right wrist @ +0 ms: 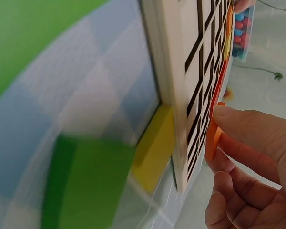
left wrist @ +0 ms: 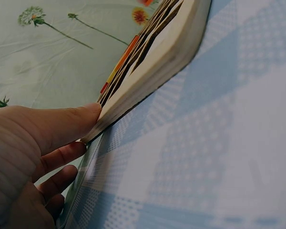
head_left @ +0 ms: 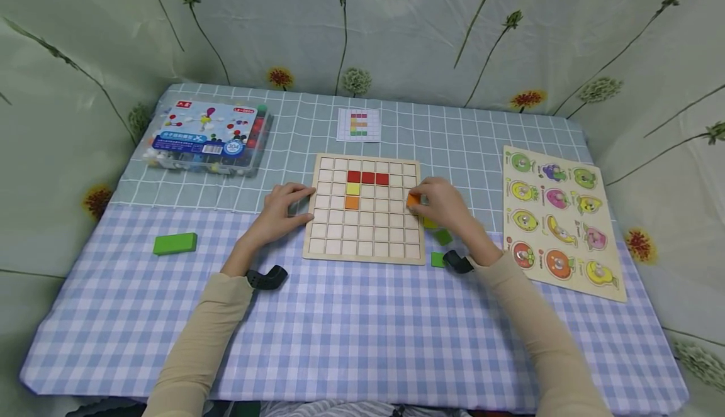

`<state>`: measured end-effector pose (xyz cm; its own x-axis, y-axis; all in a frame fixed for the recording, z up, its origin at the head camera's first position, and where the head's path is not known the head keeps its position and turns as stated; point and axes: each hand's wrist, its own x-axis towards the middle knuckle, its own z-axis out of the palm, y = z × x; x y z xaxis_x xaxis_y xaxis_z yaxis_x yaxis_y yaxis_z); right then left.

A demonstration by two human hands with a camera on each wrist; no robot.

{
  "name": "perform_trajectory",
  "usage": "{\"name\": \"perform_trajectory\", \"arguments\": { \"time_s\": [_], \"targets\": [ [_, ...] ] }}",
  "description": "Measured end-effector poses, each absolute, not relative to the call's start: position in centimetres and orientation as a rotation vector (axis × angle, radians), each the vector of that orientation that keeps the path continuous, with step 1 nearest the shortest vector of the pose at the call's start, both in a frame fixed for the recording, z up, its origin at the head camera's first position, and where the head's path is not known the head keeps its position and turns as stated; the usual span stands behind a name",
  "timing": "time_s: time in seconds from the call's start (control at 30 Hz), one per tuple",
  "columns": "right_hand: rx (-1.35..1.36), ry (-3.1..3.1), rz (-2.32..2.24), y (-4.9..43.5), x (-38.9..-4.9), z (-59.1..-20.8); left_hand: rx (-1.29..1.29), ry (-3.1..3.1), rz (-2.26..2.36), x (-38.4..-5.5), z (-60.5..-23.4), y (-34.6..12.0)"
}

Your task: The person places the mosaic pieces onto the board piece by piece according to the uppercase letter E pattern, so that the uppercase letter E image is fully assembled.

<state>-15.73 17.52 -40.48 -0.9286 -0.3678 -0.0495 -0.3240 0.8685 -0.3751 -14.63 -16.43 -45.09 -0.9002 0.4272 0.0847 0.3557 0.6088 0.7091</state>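
Note:
A wooden grid board (head_left: pixel 334 231) lies mid-table. Set in it are a row of red squares (head_left: pixel 367 178), a yellow square (head_left: pixel 353 188) and an orange square (head_left: pixel 352 202). My left hand (head_left: pixel 277 212) rests against the board's left edge, thumb and fingers spread along it; in the left wrist view the thumb (left wrist: pixel 69 121) touches the rim. Above the board's right side, my right hand (head_left: pixel 444 203) pinches an orange square tile (right wrist: pixel 212 136) between thumb and fingers. Beside the right rim lie a yellow tile (right wrist: pixel 155 148) and green tiles (head_left: pixel 443 236).
Behind the board is a card (head_left: pixel 359 125) with a coloured E pattern. A clear box of coloured pieces (head_left: pixel 206 137) stands back left, a green block (head_left: pixel 175 243) nearer on that side. At right lies a fruit puzzle board (head_left: pixel 540 203).

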Motion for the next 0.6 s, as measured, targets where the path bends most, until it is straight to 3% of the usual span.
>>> {"name": "perform_trajectory", "arguments": {
  "time_s": [0.6],
  "targets": [
    [-0.665, 2.900, -0.558, 13.7, -16.1, -40.3, 0.663, 2.739, 1.166, -14.6, -45.1, -16.5]
  ]
}}
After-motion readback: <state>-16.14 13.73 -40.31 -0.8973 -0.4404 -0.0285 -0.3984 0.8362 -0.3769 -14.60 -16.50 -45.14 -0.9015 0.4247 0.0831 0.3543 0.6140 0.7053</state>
